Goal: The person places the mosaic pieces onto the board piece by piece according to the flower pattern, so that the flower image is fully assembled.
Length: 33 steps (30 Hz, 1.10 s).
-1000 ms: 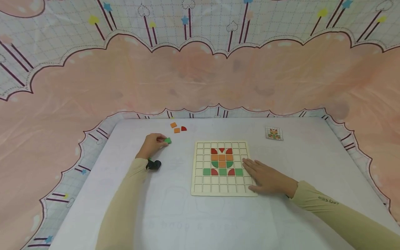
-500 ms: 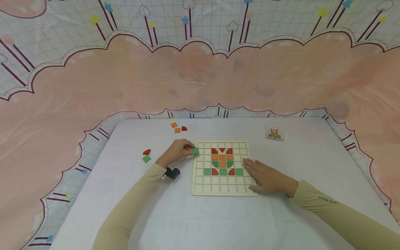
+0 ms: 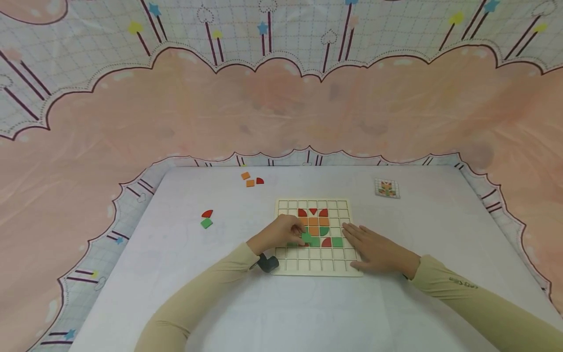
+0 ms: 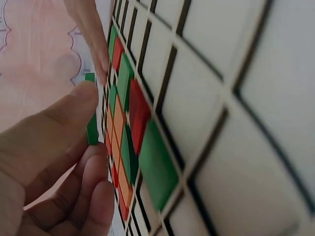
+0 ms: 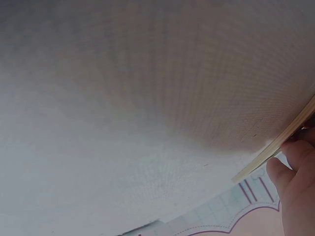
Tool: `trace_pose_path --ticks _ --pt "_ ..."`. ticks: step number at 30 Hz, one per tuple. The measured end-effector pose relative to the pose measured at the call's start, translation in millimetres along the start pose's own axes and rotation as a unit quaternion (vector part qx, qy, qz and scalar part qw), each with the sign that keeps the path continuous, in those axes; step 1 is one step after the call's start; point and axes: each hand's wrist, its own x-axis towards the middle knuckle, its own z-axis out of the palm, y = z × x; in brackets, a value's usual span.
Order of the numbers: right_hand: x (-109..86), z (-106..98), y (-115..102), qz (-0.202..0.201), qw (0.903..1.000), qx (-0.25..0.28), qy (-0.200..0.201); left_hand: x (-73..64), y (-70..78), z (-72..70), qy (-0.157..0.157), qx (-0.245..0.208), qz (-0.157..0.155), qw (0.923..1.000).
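Observation:
A cream wooden grid board (image 3: 316, 266) lies on the table, with red, orange and green tiles set in its cells. Over its left half is my left hand (image 3: 279, 233), pinching a green tile (image 3: 306, 238) between thumb and fingers. The left wrist view shows this green tile (image 4: 92, 132) held above the board's surface, partly covered by the thumb. My right hand (image 3: 378, 250) rests with extended fingers on the board's right edge. In the right wrist view, fingers (image 5: 298, 189) touch the board's edge (image 5: 275, 146). Some laid tiles are hidden behind my left hand.
Loose orange tiles (image 3: 250, 183) and a red quarter-circle tile (image 3: 260, 181) lie behind the board to the left. A red tile (image 3: 207, 213) and a green square tile (image 3: 206, 223) lie farther left. At the back right is a small pattern card (image 3: 387, 188).
My left hand has carried the green tile rightward from the table at the left to over the board. The right hand has stayed on the board's edge.

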Motion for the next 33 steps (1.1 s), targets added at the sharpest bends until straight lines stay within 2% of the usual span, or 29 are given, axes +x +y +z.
trace_pose_path --ticks 2,7,11,14,25,33 --pt "0.0 -0.8 -0.4 0.000 1.0000 0.000 -0.001 0.6 4.3 5.4 -0.006 0.004 0.008 0.9999" --pt "0.4 0.0 0.3 0.001 1.0000 -0.003 -0.002 -0.7 13.5 17.1 -0.020 0.014 0.001 0.9997" --pt "0.3 1.9 1.4 0.000 1.0000 0.001 0.001 -1.4 16.0 22.4 -0.027 0.038 0.020 0.9987" --pt "-0.3 2.4 1.2 -0.002 1.0000 0.005 0.007 -1.7 16.5 23.0 -0.029 0.059 0.041 0.9970" --pt "-0.4 3.5 2.0 -0.002 1.0000 0.005 0.006 -2.1 16.3 24.0 -0.029 0.083 0.063 0.9942" --pt "0.1 3.3 1.8 -0.001 1.0000 0.005 -0.001 -0.8 15.5 25.9 -0.034 0.082 0.046 0.9950"
